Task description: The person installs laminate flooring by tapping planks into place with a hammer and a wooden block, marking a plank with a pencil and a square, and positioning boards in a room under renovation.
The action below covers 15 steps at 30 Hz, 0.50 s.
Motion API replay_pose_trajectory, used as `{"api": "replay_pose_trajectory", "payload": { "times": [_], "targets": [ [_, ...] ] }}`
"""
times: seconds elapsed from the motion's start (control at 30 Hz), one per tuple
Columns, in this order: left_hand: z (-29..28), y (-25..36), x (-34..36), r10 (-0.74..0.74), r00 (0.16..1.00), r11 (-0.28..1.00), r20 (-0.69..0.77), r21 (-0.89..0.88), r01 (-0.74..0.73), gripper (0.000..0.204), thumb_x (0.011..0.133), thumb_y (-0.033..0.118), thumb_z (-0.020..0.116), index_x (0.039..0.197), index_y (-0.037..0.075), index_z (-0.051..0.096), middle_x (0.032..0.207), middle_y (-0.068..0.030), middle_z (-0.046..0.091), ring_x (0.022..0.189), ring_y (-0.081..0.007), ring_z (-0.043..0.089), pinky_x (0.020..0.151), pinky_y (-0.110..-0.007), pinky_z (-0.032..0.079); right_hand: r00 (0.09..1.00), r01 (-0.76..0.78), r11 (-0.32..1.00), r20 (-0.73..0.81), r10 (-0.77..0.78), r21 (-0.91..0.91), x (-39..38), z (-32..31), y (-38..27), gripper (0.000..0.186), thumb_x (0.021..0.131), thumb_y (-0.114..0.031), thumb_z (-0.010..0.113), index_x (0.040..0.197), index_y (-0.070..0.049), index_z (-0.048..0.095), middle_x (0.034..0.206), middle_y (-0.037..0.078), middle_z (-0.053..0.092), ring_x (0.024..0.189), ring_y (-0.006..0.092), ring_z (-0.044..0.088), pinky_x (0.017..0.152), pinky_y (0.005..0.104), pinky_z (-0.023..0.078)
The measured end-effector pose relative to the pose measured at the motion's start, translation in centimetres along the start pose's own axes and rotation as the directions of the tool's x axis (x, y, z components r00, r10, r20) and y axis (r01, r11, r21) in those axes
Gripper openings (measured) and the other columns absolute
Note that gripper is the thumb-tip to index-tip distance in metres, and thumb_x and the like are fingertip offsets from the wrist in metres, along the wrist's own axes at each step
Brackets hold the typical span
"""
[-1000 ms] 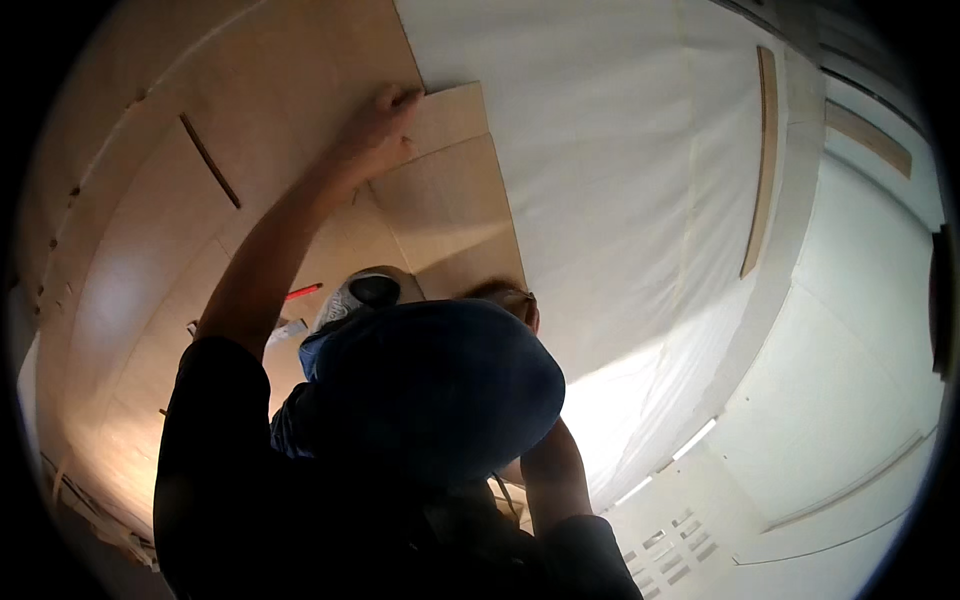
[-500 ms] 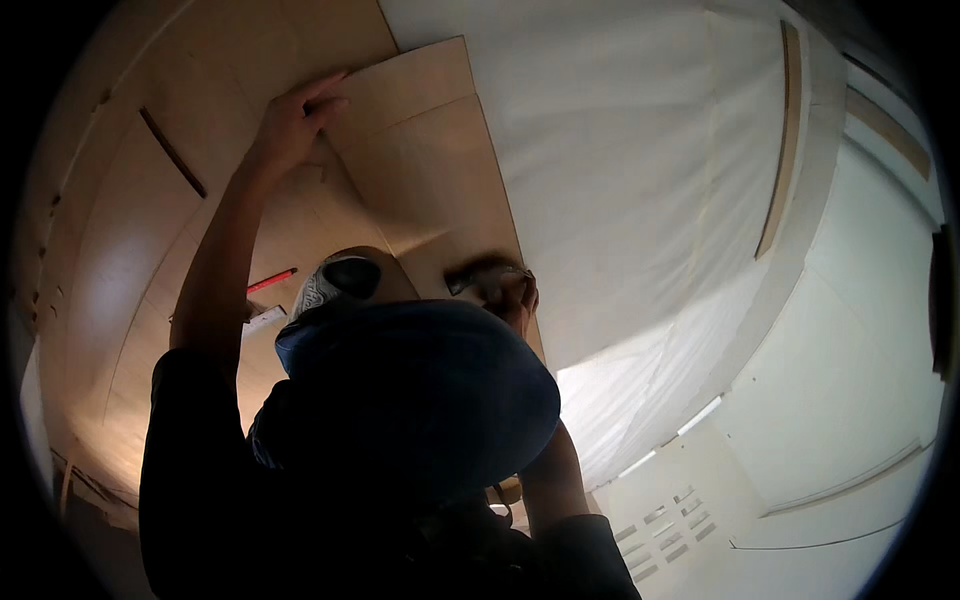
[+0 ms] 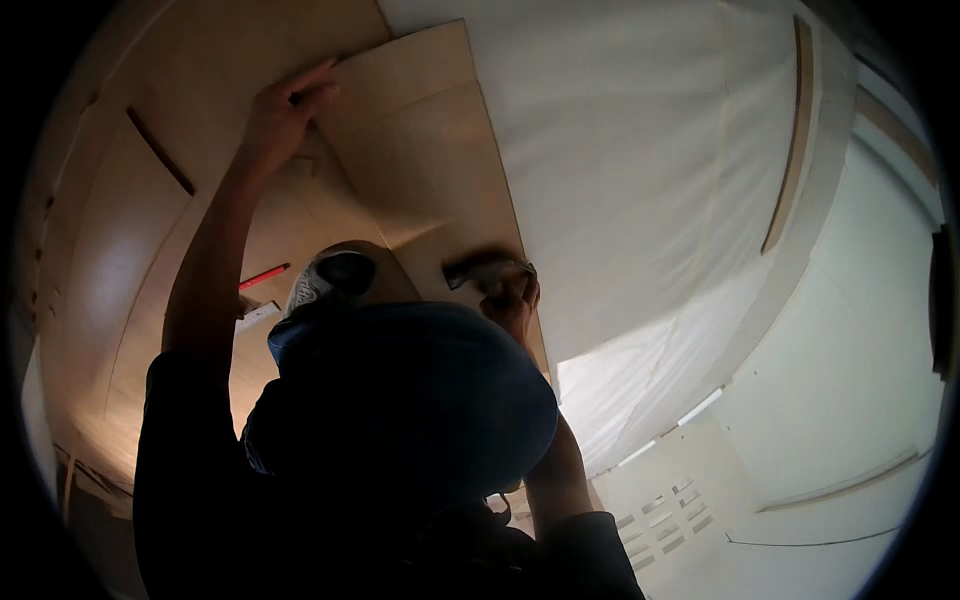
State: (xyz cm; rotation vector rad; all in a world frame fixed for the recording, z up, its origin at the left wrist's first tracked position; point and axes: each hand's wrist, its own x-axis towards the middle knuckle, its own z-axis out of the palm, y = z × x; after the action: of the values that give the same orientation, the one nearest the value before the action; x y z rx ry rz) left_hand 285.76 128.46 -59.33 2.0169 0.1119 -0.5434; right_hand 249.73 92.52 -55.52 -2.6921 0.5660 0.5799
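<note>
My left hand [image 3: 290, 115] rests at the left edge of a light wooden panel [image 3: 405, 85], its fingers extended and somewhat apart. My right hand [image 3: 515, 305] grips a hammer [image 3: 490, 270] over the panel's lower right part, beside white sheeting [image 3: 620, 180]. My knee in blue jeans [image 3: 410, 380] covers much of the lower middle, and my shoe [image 3: 330, 275] rests on the wood. Left of the shoe lie a red pencil-like marker [image 3: 265, 275] and a flat metal tool [image 3: 258, 315], partly hidden by my arm.
A dark narrow strip [image 3: 160, 150] lies on the wooden floor at the left. A long wooden strip [image 3: 800, 120] lies along the right side of the sheeting. Beyond it are white panels [image 3: 860, 330] and a slotted white surface [image 3: 665, 515] at the lower right.
My left hand has moved up and left along the panel, its fingers straighter. The panel appears higher in view. The hammer in my right hand has come out from behind my knee.
</note>
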Motion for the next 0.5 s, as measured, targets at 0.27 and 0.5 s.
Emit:
{"api": "replay_pose_trajectory", "payload": {
  "times": [0.27,0.5],
  "targets": [
    [-0.3,1.4,0.6,-0.088,0.994,0.996,0.062,0.035,0.086,0.043,0.098,0.031,0.069,0.139,0.019,0.065,0.11,-0.0054,0.077,0.095,-0.0109,0.069,0.088,-0.029,0.053,0.997,-0.077,0.996,0.003,0.077,0.038,0.5,-1.0,-1.5,0.04,0.073,-0.018,0.072,0.112,-0.006,0.072,0.156,0.031,0.03,0.141,0.0492,0.031,0.117,0.0559,0.032],
    [-0.9,0.6,1.1,-0.087,0.99,0.996,0.111,0.033,0.083,0.043,0.098,0.032,0.069,0.139,0.019,0.065,0.112,-0.0066,0.076,0.099,-0.0117,0.069,0.093,-0.029,0.052,0.993,-0.117,0.991,0.012,0.116,0.061,0.1,-0.8,-1.4,0.04,0.074,-0.02,0.073,0.111,-0.005,0.073,0.155,0.03,0.031,0.141,0.0487,0.03,0.118,0.0566,0.031]
  ]
}}
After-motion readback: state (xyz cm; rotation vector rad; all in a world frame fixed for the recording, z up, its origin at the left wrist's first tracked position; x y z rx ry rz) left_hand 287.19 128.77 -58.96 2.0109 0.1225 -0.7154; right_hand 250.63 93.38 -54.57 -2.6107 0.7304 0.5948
